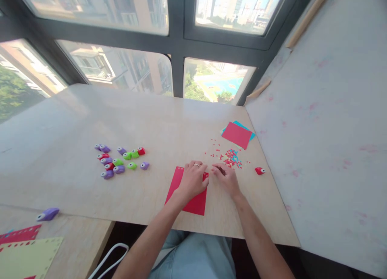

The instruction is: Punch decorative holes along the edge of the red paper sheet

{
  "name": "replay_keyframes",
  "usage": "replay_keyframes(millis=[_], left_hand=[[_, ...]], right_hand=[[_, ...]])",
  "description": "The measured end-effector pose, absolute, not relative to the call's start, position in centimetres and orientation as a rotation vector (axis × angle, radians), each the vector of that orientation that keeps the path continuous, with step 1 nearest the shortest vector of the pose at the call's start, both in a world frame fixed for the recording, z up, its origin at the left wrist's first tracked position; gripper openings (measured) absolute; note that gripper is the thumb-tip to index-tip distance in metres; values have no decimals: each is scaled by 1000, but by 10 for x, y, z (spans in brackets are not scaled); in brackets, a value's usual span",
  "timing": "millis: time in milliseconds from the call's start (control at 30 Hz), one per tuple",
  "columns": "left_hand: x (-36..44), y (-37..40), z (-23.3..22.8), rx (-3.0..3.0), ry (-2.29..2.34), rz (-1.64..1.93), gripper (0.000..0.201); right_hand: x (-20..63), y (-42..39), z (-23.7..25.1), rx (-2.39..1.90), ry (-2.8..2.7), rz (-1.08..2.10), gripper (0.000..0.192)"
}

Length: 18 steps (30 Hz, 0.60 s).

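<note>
Left hand: the person's left hand (192, 179) is lying palm-down on a red sheet (187, 194), fingers spread fairly wide and pressing it flat; a ring is showing on one finger.
Right hand: the right hand (226, 178) is resting on the table (75, 117) just beside the sheet's upper right corner, fingers curled narrow; whether it is pinching anything, I cannot tell.
Red sheet: it is lying under the left hand and running out toward 6 o'clock from it, with the right hand sitting at 3 o'clock of its top edge.
Punched bits: a scatter of tiny red and blue pieces (231, 157) is lying at 12 to 1 o'clock of the right hand, near it; too many and too small to count.
Lone punch: one red punch (259, 171) is sitting at 3 o'clock of the right hand, apart from it.
Punch cluster: about thirteen small punches (121, 161), purple, green and red, are lying well apart at 9 o'clock of the left hand.
Stacked paper: one red sheet over one blue sheet (237, 134) is lying at 1 o'clock, beyond the bits.
Near edge: one purple punch (48, 214) is sitting at 8 o'clock, beside punched red and yellow strips (27, 246).
</note>
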State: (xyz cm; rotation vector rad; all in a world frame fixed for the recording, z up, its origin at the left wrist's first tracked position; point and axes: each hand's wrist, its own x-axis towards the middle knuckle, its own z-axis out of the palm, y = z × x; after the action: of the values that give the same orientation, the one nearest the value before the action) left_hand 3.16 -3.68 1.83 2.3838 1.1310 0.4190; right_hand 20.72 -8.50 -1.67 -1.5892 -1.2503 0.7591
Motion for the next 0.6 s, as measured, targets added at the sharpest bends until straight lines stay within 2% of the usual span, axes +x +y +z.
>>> replay_keyframes(millis=[167, 400, 600], left_hand=[[38, -26, 13, 2351, 1078, 300, 23], [36, -13, 5, 2249, 1073, 304, 9], [31, -6, -3, 2255, 992, 444, 13]], right_hand=[[205, -84, -15, -1566, -1408, 638, 26], [204, -85, -15, -1565, -1370, 660, 26], [204, -87, -16, -1570, -1367, 645, 25]])
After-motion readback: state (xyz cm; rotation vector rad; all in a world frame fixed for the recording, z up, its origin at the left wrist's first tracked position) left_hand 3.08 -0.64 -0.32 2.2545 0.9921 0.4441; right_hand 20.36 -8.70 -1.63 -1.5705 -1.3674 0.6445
